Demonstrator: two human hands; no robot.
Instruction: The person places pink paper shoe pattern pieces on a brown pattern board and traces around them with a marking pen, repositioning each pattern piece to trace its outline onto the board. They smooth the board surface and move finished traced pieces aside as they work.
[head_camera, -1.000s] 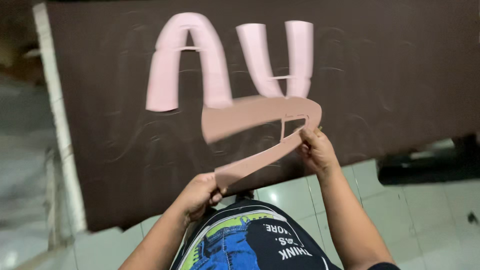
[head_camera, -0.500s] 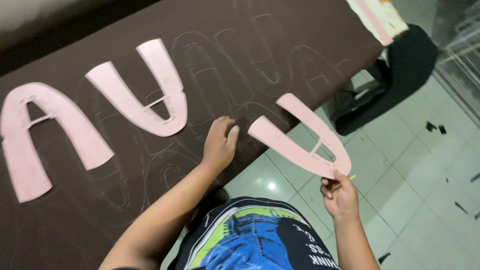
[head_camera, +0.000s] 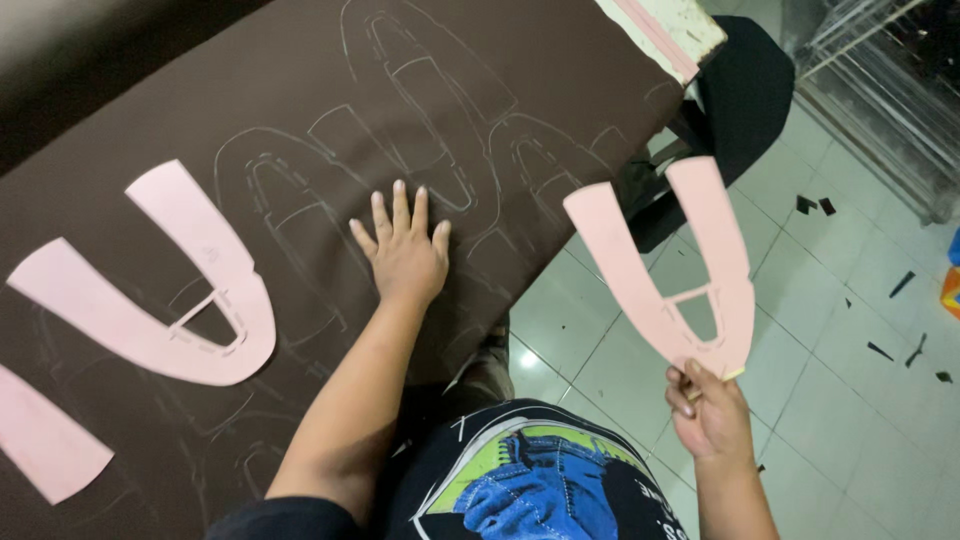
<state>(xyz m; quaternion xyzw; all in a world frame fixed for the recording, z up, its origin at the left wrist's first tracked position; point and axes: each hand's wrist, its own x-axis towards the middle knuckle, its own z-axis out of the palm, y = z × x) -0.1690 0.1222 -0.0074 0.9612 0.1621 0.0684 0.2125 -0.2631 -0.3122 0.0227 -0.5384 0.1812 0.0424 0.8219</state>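
Observation:
My left hand (head_camera: 405, 250) lies flat, fingers spread, on the dark brown material (head_camera: 300, 110) that covers the table, among chalk outlines of U shapes. My right hand (head_camera: 708, 410) grips the closed end of a pink U-shaped pattern piece (head_camera: 660, 270) and holds it up over the tiled floor, right of the table's edge. A second pink U-shaped pattern (head_camera: 160, 290) lies on the brown material to the left. Part of a third pink piece (head_camera: 45, 440) shows at the lower left edge.
A dark stool or chair (head_camera: 745, 85) stands by the table's far right corner. White floor tiles (head_camera: 850, 420) carry several small dark scraps. A wire rack (head_camera: 880, 70) sits at the upper right. My printed dark shirt (head_camera: 530, 480) fills the bottom centre.
My view has swung right. My left hand has flattened onto the brown material. My right hand has carried the pink pattern farther right and turned its arms upward, clear of the table.

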